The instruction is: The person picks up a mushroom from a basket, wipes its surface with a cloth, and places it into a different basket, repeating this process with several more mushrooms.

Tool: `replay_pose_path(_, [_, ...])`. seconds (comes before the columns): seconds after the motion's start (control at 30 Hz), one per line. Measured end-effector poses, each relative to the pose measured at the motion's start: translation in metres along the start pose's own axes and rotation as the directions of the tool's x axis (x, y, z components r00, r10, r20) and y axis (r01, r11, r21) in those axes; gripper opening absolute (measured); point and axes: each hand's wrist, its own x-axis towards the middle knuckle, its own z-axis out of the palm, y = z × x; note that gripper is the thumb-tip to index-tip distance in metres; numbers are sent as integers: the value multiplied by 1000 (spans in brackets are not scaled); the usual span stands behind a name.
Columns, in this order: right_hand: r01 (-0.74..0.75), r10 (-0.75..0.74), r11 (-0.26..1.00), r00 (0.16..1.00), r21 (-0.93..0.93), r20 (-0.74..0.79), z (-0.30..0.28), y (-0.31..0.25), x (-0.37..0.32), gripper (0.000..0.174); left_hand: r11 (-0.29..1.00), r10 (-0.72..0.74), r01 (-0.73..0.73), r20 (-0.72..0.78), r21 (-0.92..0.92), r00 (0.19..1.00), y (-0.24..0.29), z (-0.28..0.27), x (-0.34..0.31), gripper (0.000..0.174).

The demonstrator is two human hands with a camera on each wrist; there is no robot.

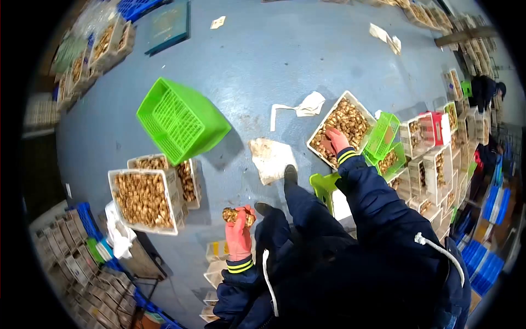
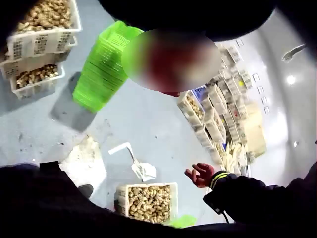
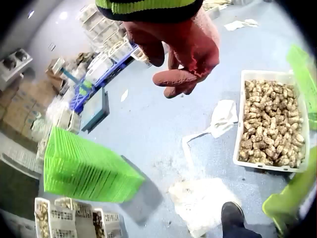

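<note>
My left hand (image 1: 239,241), in a coral glove, grips a cluster of brown and cream bulb-like pieces (image 1: 230,215) low in the head view, beside my legs. In the left wrist view this hand is blurred out. My gloved right hand (image 1: 336,140) reaches over a white crate (image 1: 313,143) heaped with the same kind of pieces (image 1: 349,118). Seen from the right wrist, the fingers (image 3: 173,78) bend loosely with nothing held between them. The left wrist view also shows the right hand (image 2: 200,174) with fingers spread above the crate's right side.
A stack of green baskets (image 1: 205,129) stands on the floor at left, near filled white crates (image 1: 176,230). A green stool (image 1: 323,183) sits by my right leg. A stained sheet (image 1: 271,159) and white cloth (image 1: 311,104) lie on the floor. Stacked crates (image 1: 438,159) line the right.
</note>
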Motion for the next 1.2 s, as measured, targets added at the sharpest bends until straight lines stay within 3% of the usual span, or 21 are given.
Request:
replay_pose_path(0.13, [-344,390,794,921,501,16,-24,24,8,40,994,-105,101,140,35,985,-14,78,42,12])
replay_pose_path(0.2, [-427,591,-40,719,903,366,4,72,14,49,982,-179,164,162,98,970,-17,112,53,12])
replay_pose_path(0.23, [-417,591,5,734,909,333,0,67,25,51,976,-195,171,195,132,961,-14,125,62,13])
replay_pose_path(0.27, [-270,547,-578,572,770,612,-6,65,29,48,970,-213,177,228,167,950,-10,137,75,13])
replay_pose_path(0.33, [-469,617,-216,614,856,492,54,86,38,48,942,-273,228,167,245,947,-7,144,112,15])
replay_pose_path(0.37, [-242,536,-643,535,726,653,78,98,43,52,935,-289,235,186,264,939,-9,142,139,15])
replay_pose_path(0.47, [-398,716,-401,426,825,553,155,124,70,56,892,-274,198,139,407,952,-5,165,204,20])
replay_pose_path(0.5, [-282,709,-585,277,761,648,153,127,94,55,889,-258,150,203,433,945,-8,168,236,22])
replay_pose_path(0.53, [-513,737,-253,447,820,507,182,144,93,55,882,-247,120,229,457,942,-8,170,254,23])
replay_pose_path(0.6, [-307,758,-510,283,804,588,227,163,116,56,805,-229,61,215,590,949,-4,166,286,25])
replay_pose_path(0.73, [-154,790,-540,248,828,561,286,195,151,55,763,-234,62,185,644,955,-8,182,320,27])
replay_pose_path(0.8, [-121,819,-473,304,873,486,292,190,150,51,749,-243,106,122,654,962,-8,188,329,28])
replay_pose_path(0.83, [-135,790,-374,472,918,391,284,185,145,47,713,-268,90,152,695,951,-10,197,329,31])
replay_pose_path(0.9, [114,821,-514,352,850,449,242,150,148,40,661,-311,110,138,743,940,-13,219,323,31])
replay_pose_path(0.97, [-64,794,108,606,992,-48,227,120,116,36,633,-369,127,153,764,917,-9,240,308,31])
replay_pose_path(1.0, [65,782,-454,507,889,362,179,92,117,35,609,-419,137,170,781,892,-8,250,300,31])
replay_pose_path(1.03, [-186,858,-67,490,980,152,155,68,105,37,564,-444,149,146,812,884,-5,263,290,29])
replay_pose_path(1.1, [-357,759,-393,393,847,518,93,23,81,52,482,-518,203,90,852,850,-4,294,283,21])
replay_pose_path(1.13, [-515,800,-205,401,832,446,106,4,59,58,449,-568,204,102,870,816,-7,308,271,21])
replay_pose_path(1.17, [-370,813,-285,396,884,427,114,-24,36,38,394,-579,191,81,899,811,-9,319,256,19])
replay_pose_path(1.2, [-795,864,95,365,600,347,101,-34,23,28,332,-589,174,59,927,806,-10,333,249,17])
